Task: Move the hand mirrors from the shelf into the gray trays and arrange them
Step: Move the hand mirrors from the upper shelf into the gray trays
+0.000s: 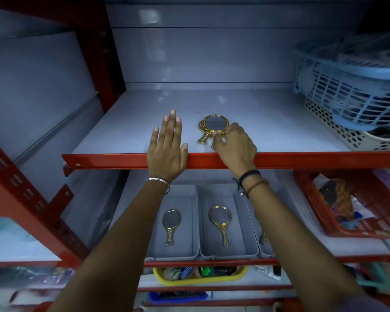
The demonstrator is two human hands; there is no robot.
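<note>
A small stack of gold-framed hand mirrors (212, 125) lies on the upper shelf (279, 122) near its red front edge. My right hand (233, 146) curls over the mirrors' handles, fingers touching the top one. Flat on the shelf, to the left of the stack, rests my left hand (168, 145) with its fingers spread. On the shelf below stand gray trays side by side. The left tray (189, 221) holds one mirror (171, 225); the middle tray (241, 230) holds another mirror (219, 222). A third tray's mirror handle (262, 233) shows beside my right forearm, which hides the rest.
A blue lattice basket (347, 91) sits on a white perforated basket (338, 129) at the upper shelf's right. A red basket (360, 212) of goods stands right of the trays. Below are a yellow bin (200, 280) and a blue one (178, 297). Red uprights frame the left side.
</note>
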